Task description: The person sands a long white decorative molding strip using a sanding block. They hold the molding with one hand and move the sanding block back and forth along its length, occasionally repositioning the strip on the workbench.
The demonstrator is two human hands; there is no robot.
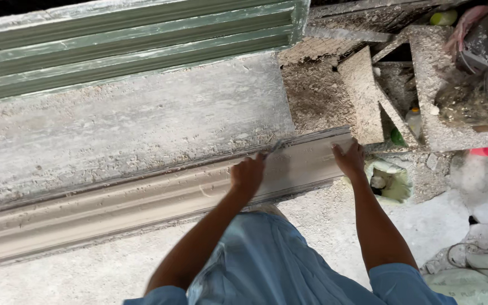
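a long pale moulded strip (142,209) lies across the frame, its long axis running from the lower left edge up to its cut end just right of centre, resting along the front edge of a dusty grey work slab (131,124); both hands sit at that right-hand end, so nearly the whole length of the strip stretches away to the left of them; the left hand (247,176) is curled into a closed fist around a thin grey tool (275,148), whose tip pokes out up and to the right and seems to touch the strip's upper edge; the right hand (349,159) lies near the very end of the strip, fingers bent and pressed down on its top face, holding nothing; the right hand is nearer the cut end, the left just beside it toward centre; green ribbed mouldings (131,39) lie along the upper left; crusted blocks (425,85) fill the upper right.
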